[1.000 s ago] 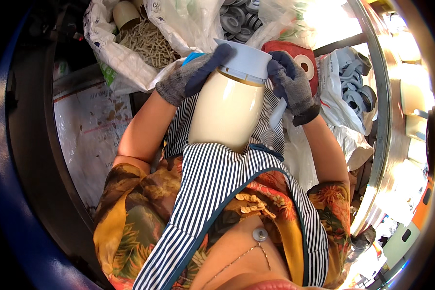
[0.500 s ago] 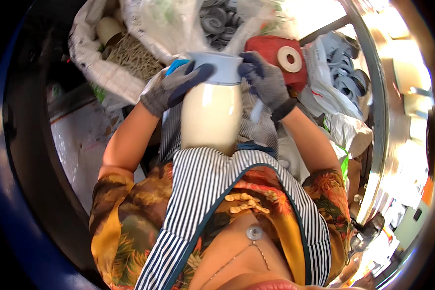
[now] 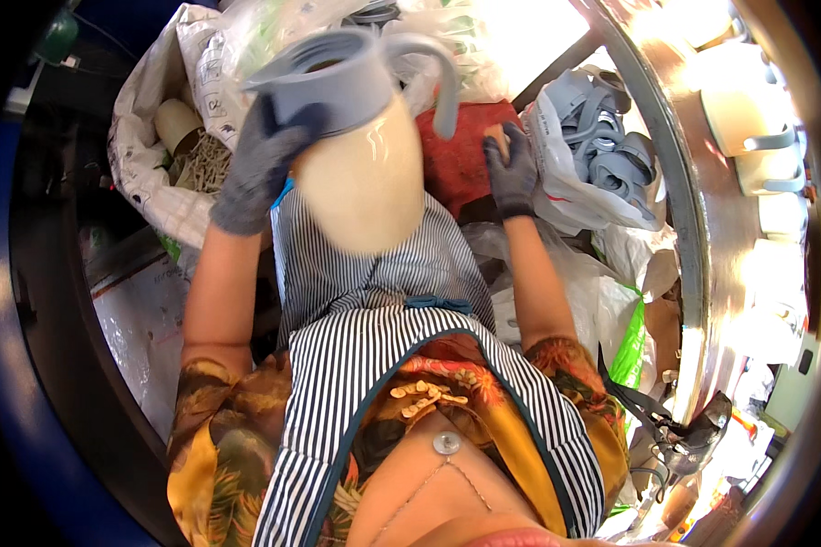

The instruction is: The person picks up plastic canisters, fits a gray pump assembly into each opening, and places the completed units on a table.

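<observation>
The left hand point(image 3: 263, 166) grips the jug point(image 3: 365, 173); the right hand point(image 3: 514, 180), seemingly pinching a tan piece point(image 3: 497, 139) for pickup, needs steady lifting.

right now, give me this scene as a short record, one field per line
left hand: the gloved left hand grips a cream jug at its grey collar
jug handle: grey handle, on the side away from that hand
right hand: the gloved right hand is at the red object, fingers at a mostly hidden beige piece; grip unclear
left side: white sack with pale strips and a beige cylinder
right side: white bag of grey parts
</observation>
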### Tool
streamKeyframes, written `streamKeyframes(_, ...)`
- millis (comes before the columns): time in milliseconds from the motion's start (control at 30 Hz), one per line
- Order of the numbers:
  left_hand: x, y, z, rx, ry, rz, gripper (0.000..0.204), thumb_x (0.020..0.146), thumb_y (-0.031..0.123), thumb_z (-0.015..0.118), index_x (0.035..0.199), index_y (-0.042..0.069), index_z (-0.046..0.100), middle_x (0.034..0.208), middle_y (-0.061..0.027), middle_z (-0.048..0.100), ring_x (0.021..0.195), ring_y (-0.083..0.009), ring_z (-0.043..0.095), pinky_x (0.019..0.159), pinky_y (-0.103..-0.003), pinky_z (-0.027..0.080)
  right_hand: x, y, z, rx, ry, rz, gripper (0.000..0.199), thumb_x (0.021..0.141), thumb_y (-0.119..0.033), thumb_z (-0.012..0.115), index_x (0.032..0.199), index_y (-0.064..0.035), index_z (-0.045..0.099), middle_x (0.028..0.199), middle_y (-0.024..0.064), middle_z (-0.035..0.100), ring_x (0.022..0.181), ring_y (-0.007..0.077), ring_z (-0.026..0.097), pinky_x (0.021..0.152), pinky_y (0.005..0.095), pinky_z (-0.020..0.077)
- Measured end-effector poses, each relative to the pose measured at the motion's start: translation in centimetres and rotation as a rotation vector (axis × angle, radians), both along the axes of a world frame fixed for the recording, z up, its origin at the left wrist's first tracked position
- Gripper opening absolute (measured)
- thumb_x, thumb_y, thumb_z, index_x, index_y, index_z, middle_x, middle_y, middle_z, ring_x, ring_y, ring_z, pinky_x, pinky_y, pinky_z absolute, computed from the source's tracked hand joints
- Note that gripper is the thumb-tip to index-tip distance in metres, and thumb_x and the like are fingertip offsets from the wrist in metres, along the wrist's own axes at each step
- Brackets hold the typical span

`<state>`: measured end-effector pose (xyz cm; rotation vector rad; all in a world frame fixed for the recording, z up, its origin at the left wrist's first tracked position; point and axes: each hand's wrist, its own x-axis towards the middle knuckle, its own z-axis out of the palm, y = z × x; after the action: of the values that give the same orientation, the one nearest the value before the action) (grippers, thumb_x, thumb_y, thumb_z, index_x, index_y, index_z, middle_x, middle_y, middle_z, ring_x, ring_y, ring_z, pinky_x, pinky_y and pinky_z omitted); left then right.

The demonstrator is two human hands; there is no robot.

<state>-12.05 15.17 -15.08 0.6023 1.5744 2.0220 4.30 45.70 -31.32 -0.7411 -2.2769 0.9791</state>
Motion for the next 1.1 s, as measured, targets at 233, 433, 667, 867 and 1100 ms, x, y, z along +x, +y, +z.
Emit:
streamKeyframes(233,1.6,17.2,-7.4,0.04,0.798,-0.134,0.1,0.06,0.043,0.089,0.139,0.005,0.039,0.127,-0.0137,0.054,0.123,-0.0275,0.05,0.104,-0.038,0.042,8.6,0.6,11.6,0.075,0.235,-0.017,0.036,0.093,-0.021,0.063,0.122,-0.0014,0.059,0.109,0.0152,0.064,0.105,0.0212,0.06,0.091,0.0339,0.0465)
streamKeyframes(433,2.5,18.9,-9.1,-0.055,0.72,-0.202,0.104,0.061,0.045,0.087,0.142,0.005,0.035,0.14,-0.0156,0.044,0.129,-0.0286,0.045,0.11,-0.038,0.035,3.6,2.7,24.0,0.237,0.795,-0.396,0.043,0.093,-0.021,0.055,0.126,0.0072,0.053,0.121,0.0169,0.059,0.109,0.0277,0.058,0.098,0.0351,0.0441)
streamKeyframes(667,-2.0,16.3,-10.1,0.006,0.512,-0.564,0.099,0.073,0.039,0.079,0.148,0.003,0.027,0.147,-0.0172,0.04,0.136,-0.0256,0.038,0.114,-0.037,0.028,-3.2,-2.7,19.7,0.78,-0.041,0.229,0.038,0.083,-0.027,0.065,0.114,-0.0039,0.065,0.087,0.0132,0.061,0.082,0.0323,0.058,0.084,0.04,0.0482)
streamKeyframes(867,-2.4,21.7,-2.6,0.002,0.771,-0.142,0.051,0.09,0.034,0.059,0.13,0.003,0.052,0.125,-0.0104,0.06,0.119,-0.0233,0.055,0.107,-0.039,0.038,2.1,0.3,13.3,0.028,0.712,-0.247,0.043,0.097,-0.036,0.056,0.124,-0.0029,0.049,0.117,0.0119,0.055,0.107,0.0241,0.057,0.093,0.0373,0.0483)
streamKeyframes(1100,5.1,16.8,-0.3,-0.647,1.28,0.083,0.029,0.086,0.033,0.059,0.099,0.008,0.066,0.099,-0.0116,0.066,0.1,-0.0305,0.061,0.087,-0.044,0.044,6.1,-0.7,4.1,-0.206,0.192,0.048,0.04,0.094,-0.021,0.061,0.13,-0.0039,0.054,0.128,0.0091,0.056,0.113,0.0219,0.054,0.099,0.0351,0.0419)
